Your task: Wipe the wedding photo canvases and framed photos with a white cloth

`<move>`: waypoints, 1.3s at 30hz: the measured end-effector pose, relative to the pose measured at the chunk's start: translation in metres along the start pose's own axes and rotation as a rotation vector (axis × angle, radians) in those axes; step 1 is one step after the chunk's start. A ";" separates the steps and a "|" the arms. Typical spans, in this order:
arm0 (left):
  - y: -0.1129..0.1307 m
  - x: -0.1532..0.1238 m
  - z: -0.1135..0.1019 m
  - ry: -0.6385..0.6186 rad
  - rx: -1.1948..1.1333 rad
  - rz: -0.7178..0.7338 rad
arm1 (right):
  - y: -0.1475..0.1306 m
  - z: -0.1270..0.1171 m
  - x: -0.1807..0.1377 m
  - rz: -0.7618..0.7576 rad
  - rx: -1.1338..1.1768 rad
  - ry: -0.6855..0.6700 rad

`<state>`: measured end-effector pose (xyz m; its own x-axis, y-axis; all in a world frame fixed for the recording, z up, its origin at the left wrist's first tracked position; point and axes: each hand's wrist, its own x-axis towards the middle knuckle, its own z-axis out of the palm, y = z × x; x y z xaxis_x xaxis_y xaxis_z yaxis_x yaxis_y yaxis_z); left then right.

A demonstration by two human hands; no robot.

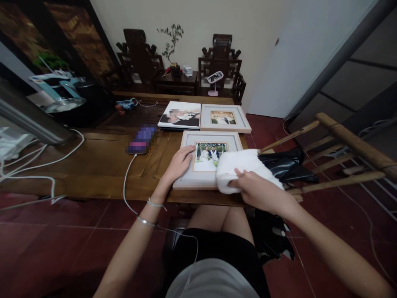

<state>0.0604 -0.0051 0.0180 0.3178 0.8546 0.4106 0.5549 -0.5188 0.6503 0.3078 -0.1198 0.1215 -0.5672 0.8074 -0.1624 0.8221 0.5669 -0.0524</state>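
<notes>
Right hand [252, 187] clutching white cloth [240, 163] | left hand [180, 164] flat, ungripping, on picture frame [206, 159] | frame by table's [99, 159] near-right corner | risk: hard rubbing could push it overboard

A wooden table [102, 165] carries a front picture frame [208, 162] by its near edge, a rear picture frame [224, 118] beyond, a photo panel [181, 116] beside that, and a phone [142, 140] farther left.
</notes>
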 end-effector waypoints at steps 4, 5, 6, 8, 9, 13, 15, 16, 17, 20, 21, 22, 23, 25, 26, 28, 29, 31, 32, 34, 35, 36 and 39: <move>0.000 0.000 0.000 0.012 0.013 0.019 | -0.031 0.019 0.026 -0.133 0.031 0.118; 0.000 -0.001 0.000 0.012 0.019 0.028 | -0.036 0.023 0.030 -0.165 0.027 0.142; 0.001 -0.001 -0.001 0.011 0.022 0.037 | -0.040 0.026 0.033 -0.184 0.019 0.157; 0.001 -0.002 -0.002 0.002 0.024 0.050 | -0.042 0.028 0.032 -0.179 -0.006 0.169; 0.001 -0.003 -0.002 -0.003 0.023 0.054 | -0.039 0.027 0.028 -0.157 -0.016 0.165; -0.001 -0.003 -0.002 -0.017 0.023 0.068 | -0.013 0.008 0.002 0.006 -0.009 0.052; -0.002 -0.003 -0.001 -0.019 0.029 0.074 | 0.006 -0.004 -0.007 0.069 -0.001 -0.004; -0.002 -0.003 -0.001 -0.021 0.032 0.076 | 0.015 -0.010 -0.009 0.096 -0.011 0.003; -0.002 -0.003 -0.001 -0.023 0.036 0.075 | 0.023 -0.014 -0.008 0.123 -0.031 0.035; -0.002 -0.003 -0.002 -0.018 0.043 0.067 | 0.044 -0.017 0.012 0.198 -0.126 0.207; -0.001 -0.002 -0.002 -0.015 0.043 0.066 | 0.050 -0.016 0.023 0.192 -0.160 0.263; -0.001 -0.002 -0.002 -0.014 0.042 0.064 | 0.054 -0.014 0.036 0.168 -0.190 0.312; 0.000 -0.002 -0.002 -0.013 0.041 0.061 | 0.058 -0.011 0.049 0.137 -0.217 0.352; 0.000 -0.002 -0.003 -0.014 0.039 0.055 | 0.062 -0.005 0.075 0.077 -0.260 0.386; 0.000 -0.002 -0.003 -0.015 0.038 0.052 | 0.064 -0.002 0.088 0.060 -0.279 0.380; 0.000 -0.002 -0.004 -0.019 0.039 0.051 | 0.067 0.004 0.107 0.050 -0.301 0.340; -0.001 -0.003 -0.004 -0.021 0.042 0.052 | 0.068 0.006 0.114 0.053 -0.302 0.317; -0.002 -0.003 -0.004 -0.029 0.061 0.050 | 0.070 0.012 0.123 0.066 -0.291 0.287; -0.003 -0.003 -0.004 -0.034 0.077 0.045 | 0.071 0.015 0.123 0.068 -0.287 0.281; -0.006 -0.004 -0.004 -0.048 0.118 0.029 | 0.070 0.021 0.119 0.053 -0.296 0.282; -0.007 -0.003 -0.004 -0.055 0.137 0.021 | 0.068 0.024 0.114 0.036 -0.302 0.281; -0.008 -0.003 -0.004 -0.062 0.152 0.017 | 0.064 0.026 0.108 0.015 -0.302 0.277; -0.010 -0.003 -0.002 -0.074 0.186 0.018 | 0.047 0.025 0.081 -0.045 -0.249 0.231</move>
<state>0.0521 -0.0022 0.0117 0.3802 0.8483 0.3686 0.6788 -0.5266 0.5117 0.3017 -0.0324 0.0812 -0.6220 0.7804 0.0640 0.7751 0.6020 0.1919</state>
